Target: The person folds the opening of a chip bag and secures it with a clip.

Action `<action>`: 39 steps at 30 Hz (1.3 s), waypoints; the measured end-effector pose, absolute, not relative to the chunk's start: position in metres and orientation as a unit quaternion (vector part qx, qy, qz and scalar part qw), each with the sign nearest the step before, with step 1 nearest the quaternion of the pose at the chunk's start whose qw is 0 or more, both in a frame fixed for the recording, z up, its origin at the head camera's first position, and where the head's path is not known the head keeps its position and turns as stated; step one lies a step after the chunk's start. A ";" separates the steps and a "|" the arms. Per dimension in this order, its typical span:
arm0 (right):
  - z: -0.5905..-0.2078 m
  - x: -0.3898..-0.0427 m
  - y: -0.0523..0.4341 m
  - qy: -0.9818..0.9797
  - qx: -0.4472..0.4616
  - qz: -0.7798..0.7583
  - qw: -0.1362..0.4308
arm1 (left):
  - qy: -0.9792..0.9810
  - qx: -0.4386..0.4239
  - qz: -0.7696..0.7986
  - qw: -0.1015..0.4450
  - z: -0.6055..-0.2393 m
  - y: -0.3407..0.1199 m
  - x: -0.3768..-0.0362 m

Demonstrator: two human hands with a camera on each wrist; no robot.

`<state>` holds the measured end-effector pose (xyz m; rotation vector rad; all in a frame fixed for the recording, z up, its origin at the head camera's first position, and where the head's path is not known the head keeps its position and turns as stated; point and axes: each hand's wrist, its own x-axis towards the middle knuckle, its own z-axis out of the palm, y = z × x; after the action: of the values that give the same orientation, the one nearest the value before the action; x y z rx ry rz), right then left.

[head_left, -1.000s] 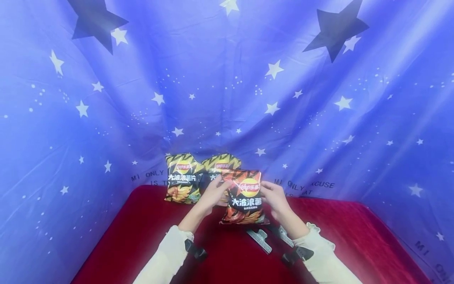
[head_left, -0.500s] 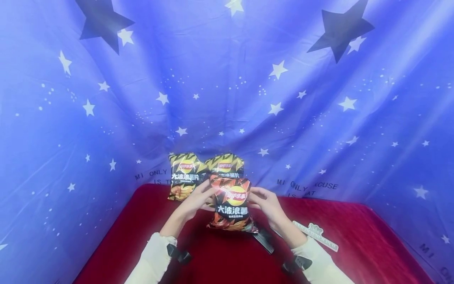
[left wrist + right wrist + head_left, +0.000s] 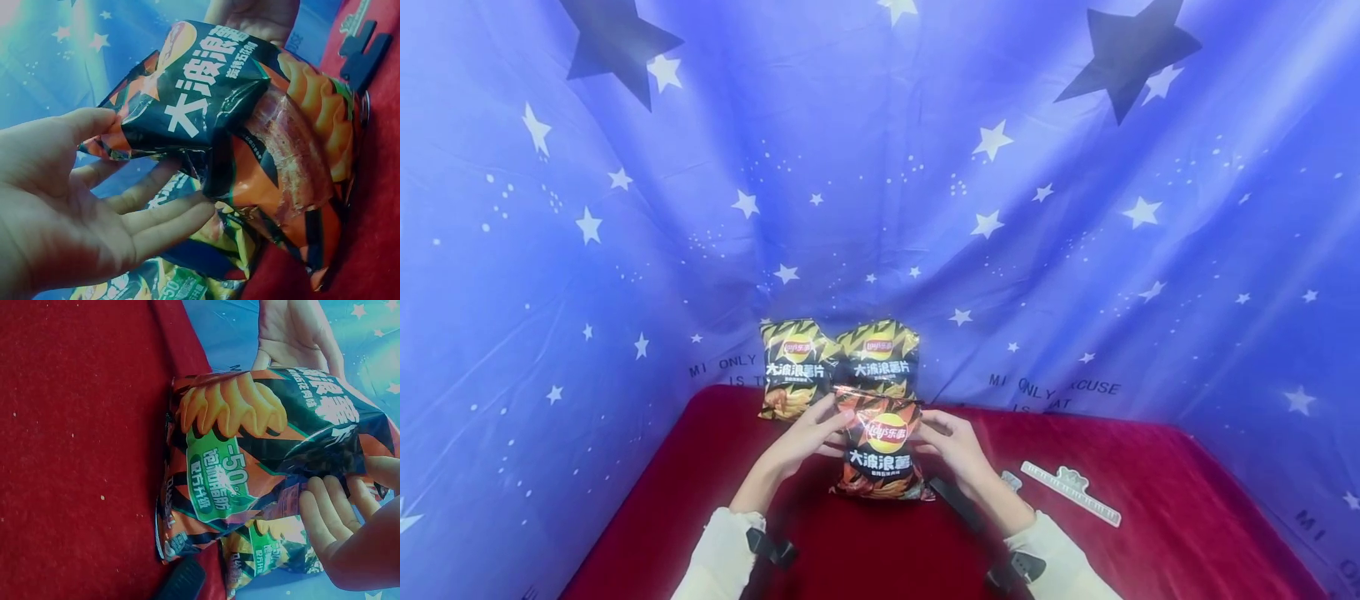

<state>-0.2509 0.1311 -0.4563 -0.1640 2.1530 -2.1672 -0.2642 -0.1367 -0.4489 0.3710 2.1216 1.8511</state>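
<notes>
Red velvet tabletop (image 3: 1150,550): an orange crisp bag (image 3: 880,450) stands upright at centre frame, pinched between left hand (image 3: 808,433) and right hand (image 3: 951,442), equally near.

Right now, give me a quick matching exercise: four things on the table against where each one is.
Things:
1. orange chip bag
2. left yellow chip bag
3. white ruler
4. right yellow chip bag

Places:
A. flat on the red cloth, right of the hands
B. held between both hands
C. directly behind the held bag
D. back left, against the blue backdrop

Pairs: 1-B, 2-D, 3-A, 4-C
</notes>
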 end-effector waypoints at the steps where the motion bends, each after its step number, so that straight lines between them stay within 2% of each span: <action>1: -0.457 -0.251 0.130 0.702 -0.051 -0.709 0.039 | 0.744 0.123 0.641 0.143 -0.449 -0.137 -0.264; 10: -0.455 -0.254 0.128 0.694 -0.036 -0.719 0.020 | 0.768 0.116 0.626 0.066 -0.440 -0.134 -0.268; 22: -0.450 -0.264 0.131 0.726 -0.038 -0.687 -0.021 | 0.753 0.187 0.630 -0.031 -0.432 -0.124 -0.289; 39: -0.435 -0.264 0.141 0.752 -0.086 -0.653 -0.019 | 0.751 0.118 0.650 -0.015 -0.413 -0.136 -0.287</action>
<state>-0.2645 0.1409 -0.4350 -0.2722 2.3916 -2.0777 -0.2866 -0.1356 -0.4133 0.3731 2.3818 2.0608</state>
